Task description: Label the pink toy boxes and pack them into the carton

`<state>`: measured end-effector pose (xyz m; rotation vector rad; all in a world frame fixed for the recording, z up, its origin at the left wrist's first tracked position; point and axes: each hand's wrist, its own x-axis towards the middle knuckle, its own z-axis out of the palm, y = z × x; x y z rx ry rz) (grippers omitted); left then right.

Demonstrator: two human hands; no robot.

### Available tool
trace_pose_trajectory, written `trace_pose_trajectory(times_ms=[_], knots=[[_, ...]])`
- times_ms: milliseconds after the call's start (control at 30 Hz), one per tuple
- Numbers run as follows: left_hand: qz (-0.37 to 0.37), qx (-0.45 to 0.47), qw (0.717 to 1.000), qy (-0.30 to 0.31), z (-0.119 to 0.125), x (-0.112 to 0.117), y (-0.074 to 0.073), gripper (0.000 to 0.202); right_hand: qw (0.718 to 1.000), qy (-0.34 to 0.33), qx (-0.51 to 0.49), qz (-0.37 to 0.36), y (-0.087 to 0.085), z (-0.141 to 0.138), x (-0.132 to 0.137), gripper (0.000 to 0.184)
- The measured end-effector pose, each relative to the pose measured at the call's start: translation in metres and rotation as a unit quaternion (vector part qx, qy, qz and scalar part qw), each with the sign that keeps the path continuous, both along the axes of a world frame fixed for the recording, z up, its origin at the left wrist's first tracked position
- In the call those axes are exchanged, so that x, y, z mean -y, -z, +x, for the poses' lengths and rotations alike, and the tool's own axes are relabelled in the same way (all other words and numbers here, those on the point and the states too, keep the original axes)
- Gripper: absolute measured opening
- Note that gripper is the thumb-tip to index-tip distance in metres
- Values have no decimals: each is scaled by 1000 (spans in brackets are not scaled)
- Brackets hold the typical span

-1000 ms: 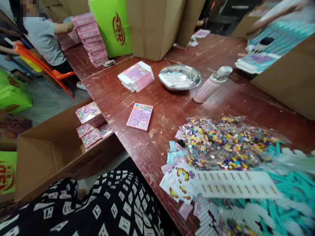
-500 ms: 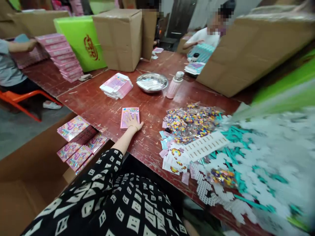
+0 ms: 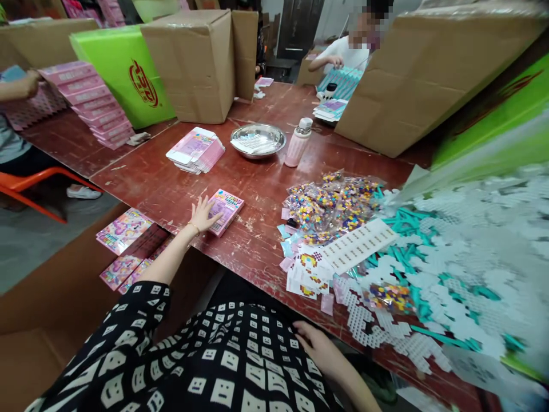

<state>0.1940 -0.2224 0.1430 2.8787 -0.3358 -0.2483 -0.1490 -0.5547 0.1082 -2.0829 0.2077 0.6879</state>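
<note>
My left hand [image 3: 202, 213] is stretched out over the red-brown table [image 3: 163, 183], fingers spread, resting on the near edge of a small pink box [image 3: 226, 207]. The box lies flat and slightly turned. My right hand [image 3: 319, 346] lies low on my lap against the black patterned dress, fingers loosely extended and holding nothing. To the right of the box sits a heap of clear bags of coloured beads [image 3: 330, 203], with white printed cards [image 3: 343, 254] and small pink and blue sachets in front of it.
A stack of flat pink boxes [image 3: 196, 150], a steel bowl [image 3: 258, 139] and a pink bottle [image 3: 299, 142] stand farther back. White and teal pegboards [image 3: 454, 263] cover the right. An open carton [image 3: 55, 286] with packed boxes sits left. Big cartons, a green bag and two people ring the table.
My left hand has slid the pink box toward the table's near-left edge and turned it. My right hand has come into view on my lap. The camera shifted slightly.
</note>
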Motion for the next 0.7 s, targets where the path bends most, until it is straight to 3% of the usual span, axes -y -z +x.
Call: trace_pose_trajectory(times_ms=[67, 167, 233, 300, 433, 533, 567, 633, 700], knots=[[11, 24, 999, -37, 5, 13, 1, 87, 1000, -17, 16, 3, -16, 19, 3, 49], [24, -9, 994, -109, 14, 28, 1, 112, 999, -27, 38, 14, -39, 36, 7, 46], [31, -38, 987, -150, 19, 30, -1, 122, 998, -17, 52, 38, -50, 37, 10, 43], [46, -40, 987, -148, 17, 32, -2, 121, 995, 0, 64, 71, -58, 30, 14, 40], [6, 66, 998, -21, -20, 54, 9, 97, 990, 83, 98, 60, -66, 8, 23, 36], [-52, 121, 982, 136, -57, 80, 24, 77, 977, 147, 139, 63, -67, -6, 37, 35], [-56, 127, 977, 159, -64, 87, 26, 73, 972, 164, 152, 65, -67, -11, 43, 35], [-49, 123, 983, 126, -63, 98, 21, 73, 964, 201, 167, 56, -65, -24, 55, 37], [-20, 96, 995, 3, -44, 99, 4, 83, 958, 231, 164, 35, -60, -38, 65, 40]])
